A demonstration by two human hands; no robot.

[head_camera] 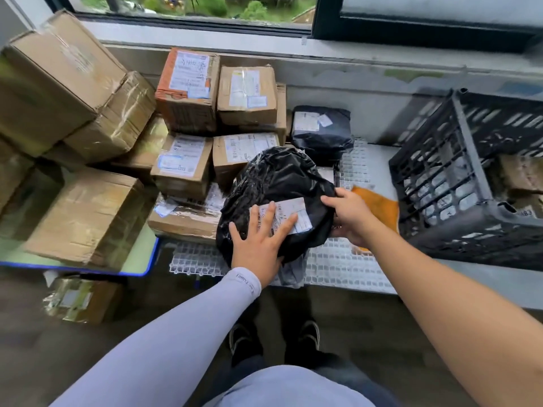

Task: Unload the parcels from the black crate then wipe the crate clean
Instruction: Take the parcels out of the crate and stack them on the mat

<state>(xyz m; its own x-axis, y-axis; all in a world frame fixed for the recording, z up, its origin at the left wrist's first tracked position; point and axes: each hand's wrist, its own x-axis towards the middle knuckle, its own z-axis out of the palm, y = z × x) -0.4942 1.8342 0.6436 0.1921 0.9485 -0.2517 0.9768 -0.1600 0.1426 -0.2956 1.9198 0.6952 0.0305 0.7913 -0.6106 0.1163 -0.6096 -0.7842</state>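
A parcel-sorting room — labelled cardboard boxes point(188, 89) stacked under a window point(194, 7) — black crate point(458, 183) alongside.

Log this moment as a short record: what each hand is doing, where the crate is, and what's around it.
left hand: flat, fingers spread on the black bag parcel
right hand: gripping the parcel's right edge
parcel position: on the white grid mat, against the stacked boxes
black crate: to the right, tipped, boxes still visible inside
cloth: orange cloth on the mat beside the crate
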